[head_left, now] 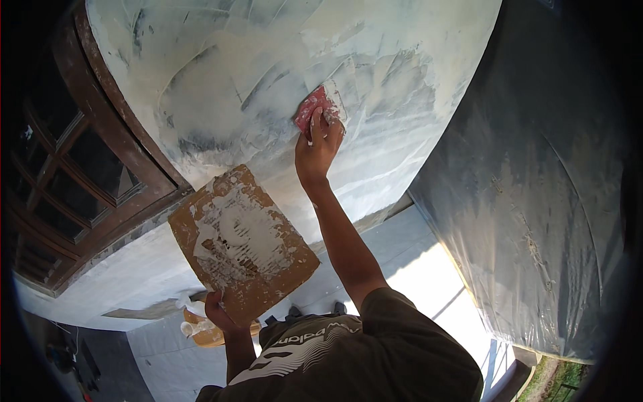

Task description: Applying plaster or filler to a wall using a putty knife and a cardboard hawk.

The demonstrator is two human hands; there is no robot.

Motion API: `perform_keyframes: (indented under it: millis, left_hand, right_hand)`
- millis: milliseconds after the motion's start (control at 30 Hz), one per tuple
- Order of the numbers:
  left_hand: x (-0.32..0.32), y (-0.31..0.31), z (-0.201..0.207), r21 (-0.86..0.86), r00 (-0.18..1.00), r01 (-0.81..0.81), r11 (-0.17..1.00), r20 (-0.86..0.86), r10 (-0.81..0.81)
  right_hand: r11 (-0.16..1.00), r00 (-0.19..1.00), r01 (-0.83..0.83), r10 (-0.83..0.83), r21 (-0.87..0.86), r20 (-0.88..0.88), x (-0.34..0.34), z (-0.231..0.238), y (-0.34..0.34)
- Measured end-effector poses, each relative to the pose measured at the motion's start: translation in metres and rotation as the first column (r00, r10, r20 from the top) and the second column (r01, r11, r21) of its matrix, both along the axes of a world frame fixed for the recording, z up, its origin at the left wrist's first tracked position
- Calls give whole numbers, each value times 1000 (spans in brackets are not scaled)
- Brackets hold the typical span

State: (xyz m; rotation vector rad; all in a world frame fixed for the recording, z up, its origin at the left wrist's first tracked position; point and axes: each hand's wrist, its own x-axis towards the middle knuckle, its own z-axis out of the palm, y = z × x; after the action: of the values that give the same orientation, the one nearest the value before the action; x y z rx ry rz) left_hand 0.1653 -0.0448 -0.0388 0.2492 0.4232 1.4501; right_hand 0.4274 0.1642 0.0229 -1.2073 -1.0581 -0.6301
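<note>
My right hand [317, 153] is closed on a small red putty spreader [312, 109] smeared with white, which lies against the wall [268, 40]. Patchy white filler with curved strokes covers that wall over a greyer base. Lower and to the left, my left hand [220, 311] grips the near edge of a brown rectangular board [284, 285]. White putty [244, 234] is spread thickly over the middle of the board. Its underside is hidden, along with some of my left fingers.
A brown wooden window frame [151, 157] with dark panes borders the wall at left. Translucent plastic sheeting [509, 221] hangs at right. Below, a light sheet [174, 355] covers the floor, and a brown object with white material [204, 331] sits beyond my left forearm.
</note>
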Motion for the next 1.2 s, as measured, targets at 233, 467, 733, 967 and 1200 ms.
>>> perform_keyframes:
  millis: [233, 467, 733, 967, 1200]
  left_hand:
    - [-25, 17, -1, 44, 993, 89, 995, 78, -92]
    - [-44, 30, 9, 23, 989, 137, 990, 49, -138]
    - [-51, 36, 17, 107, 987, 157, 982, 16, -159]
    - [-62, 47, 16, 66, 987, 156, 986, 30, -158]
    - [-77, 51, 11, 68, 988, 156, 985, 1, -157]
  right_hand:
    - [998, 999, -37, 37, -53, -9, -36, -30, -17]
    - [982, 944, -101, 145, 160, -297, -16, 21, -47]
    - [997, 996, 44, -39, 64, -76, 5, 45, 14]
    - [999, 995, -16, 13, -28, -100, -38, 30, 14]
    - [995, 995, -35, 27, -91, -95, -66, 15, 14]
